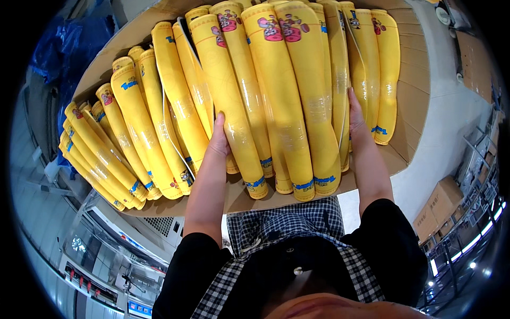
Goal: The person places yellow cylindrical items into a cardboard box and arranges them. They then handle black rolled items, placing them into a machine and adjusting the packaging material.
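Note:
A bundle of several rolled yellow mats (284, 101), printed with pink and blue cartoon figures and wound with clear film, stands in front of me between my two hands. At the left side of the bundle is my left hand (219, 139), its thumb up along a roll and its other fingers mostly hidden. My right hand (356, 112) grips the bundle's right side, fingers partly behind the rolls. The lower ends of the bundle lie over the near edge of a large open cardboard box (413, 90).
More yellow rolls (135, 111) lean in the box on the left, and a few others (387, 80) on the right. Blue plastic sheeting (71, 45) hangs at the far left. Brown cartons (440, 204) stand by a metal rack at the right. Light-coloured machinery (159, 226) is at the lower left.

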`<control>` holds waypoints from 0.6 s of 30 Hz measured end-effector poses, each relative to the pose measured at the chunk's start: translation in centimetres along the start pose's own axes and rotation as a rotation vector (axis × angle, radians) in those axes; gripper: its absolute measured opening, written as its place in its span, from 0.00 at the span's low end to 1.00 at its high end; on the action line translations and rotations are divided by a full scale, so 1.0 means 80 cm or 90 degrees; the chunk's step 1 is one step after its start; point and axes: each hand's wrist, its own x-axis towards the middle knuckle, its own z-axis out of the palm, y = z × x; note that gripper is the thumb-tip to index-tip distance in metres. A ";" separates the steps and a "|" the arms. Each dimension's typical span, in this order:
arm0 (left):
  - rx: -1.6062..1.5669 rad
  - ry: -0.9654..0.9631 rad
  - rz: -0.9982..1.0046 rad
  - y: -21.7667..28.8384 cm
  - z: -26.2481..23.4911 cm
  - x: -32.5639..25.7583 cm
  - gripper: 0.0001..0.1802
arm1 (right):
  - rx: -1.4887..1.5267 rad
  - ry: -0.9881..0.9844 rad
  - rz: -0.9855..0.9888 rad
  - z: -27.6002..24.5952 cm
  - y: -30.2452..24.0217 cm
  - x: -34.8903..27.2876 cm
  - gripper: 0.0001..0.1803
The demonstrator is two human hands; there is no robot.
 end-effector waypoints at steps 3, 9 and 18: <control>-0.060 -0.038 -0.031 0.007 -0.001 -0.013 0.40 | -0.035 0.005 -0.003 0.002 0.004 -0.024 0.32; -0.009 0.012 -0.056 -0.002 -0.014 -0.014 0.45 | 0.062 -0.037 0.062 0.007 0.019 -0.021 0.29; -0.035 -0.119 -0.057 -0.006 -0.035 -0.029 0.36 | 0.059 -0.123 -0.053 0.047 0.044 -0.099 0.36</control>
